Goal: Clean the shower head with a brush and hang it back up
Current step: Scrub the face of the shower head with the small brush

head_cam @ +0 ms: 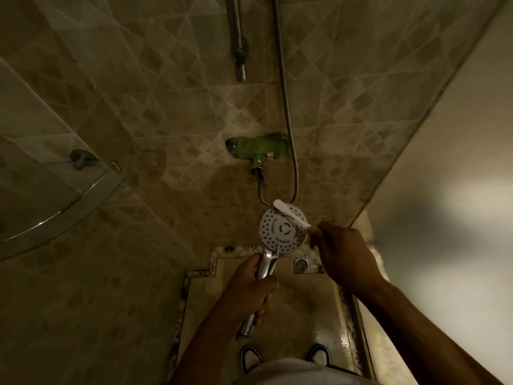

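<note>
brush handle: lower end buried inside right hand (342, 255)
shower head handle (265, 266): middle covered by left hand (251, 293)
hose (286, 107): runs off top edge
wall rail (236, 37): upper part cut by top edge
tap (256, 162): body wrapped under green cloth (261, 147)
shoes (251, 357): heels hidden by clothing
forearms: cropped at bottom edge

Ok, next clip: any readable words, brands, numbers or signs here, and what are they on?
None can be read.
Shower head: only nozzle holes and a ring mark at the centre of its face, no lettering.
Brush: plain white, no print visible.
Green cloth on the tap: a small pale tag, too small and dim to read.
</note>
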The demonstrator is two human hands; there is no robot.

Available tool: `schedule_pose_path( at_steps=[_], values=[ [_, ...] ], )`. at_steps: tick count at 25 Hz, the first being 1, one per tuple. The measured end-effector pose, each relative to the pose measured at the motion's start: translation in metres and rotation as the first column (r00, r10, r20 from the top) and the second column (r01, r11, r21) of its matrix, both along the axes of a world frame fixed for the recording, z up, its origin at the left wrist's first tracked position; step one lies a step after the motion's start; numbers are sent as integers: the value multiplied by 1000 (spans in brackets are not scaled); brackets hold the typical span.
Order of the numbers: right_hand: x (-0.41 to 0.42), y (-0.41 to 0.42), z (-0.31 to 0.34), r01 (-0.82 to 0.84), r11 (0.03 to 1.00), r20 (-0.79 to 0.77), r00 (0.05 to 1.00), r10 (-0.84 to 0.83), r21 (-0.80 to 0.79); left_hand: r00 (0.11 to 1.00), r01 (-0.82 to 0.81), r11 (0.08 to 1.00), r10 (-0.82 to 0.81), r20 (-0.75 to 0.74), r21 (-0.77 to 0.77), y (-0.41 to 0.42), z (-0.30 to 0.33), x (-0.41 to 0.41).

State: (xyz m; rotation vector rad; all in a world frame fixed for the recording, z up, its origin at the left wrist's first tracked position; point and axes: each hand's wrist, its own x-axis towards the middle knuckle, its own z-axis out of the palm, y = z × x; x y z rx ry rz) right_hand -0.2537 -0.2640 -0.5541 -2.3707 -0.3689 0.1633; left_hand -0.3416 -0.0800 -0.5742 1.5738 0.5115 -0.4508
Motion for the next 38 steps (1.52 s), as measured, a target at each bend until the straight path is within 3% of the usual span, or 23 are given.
schedule_pose_path(
  at_steps=[4, 9, 14, 18, 24, 28, 32, 38],
  values=[
    [-20, 6, -7, -170, 982, -13, 985, 170, -84, 1000, -1, 1000, 1, 11, -6, -1, 0, 0],
    [-5, -1, -3, 21, 999, 14, 1000, -21, -29, 1000, 9, 1000, -9, 1, -10, -1, -1, -3],
    [-28, 7, -10, -169, 980, -28, 985, 167, -100, 1000, -2, 1000, 2, 0, -17, -1, -1, -2],
    [-11, 2, 1, -57, 998, -2, 998, 57, -36, 1000, -3, 1000, 3, 7, -20, 0, 2, -2],
    [-24, 6, -10, -214, 973, -49, 976, 210, -90, 999, -36, 998, 35, -14, -46, 2, 3, -2],
    [-17, -1, -5, -151, 985, 6, 988, 152, -82, 1000, -21, 999, 21, -8, -37, 1, 2, -3],
    [-29, 2, -9, -227, 965, -32, 974, 224, -134, 1000, -29, 998, 28, -11, -50, -1, 1, -4],
    [-29, -2, -15, -186, 972, -10, 982, 187, -141, 998, -61, 994, 60, -13, -93, -2, 0, -3]
  ],
)
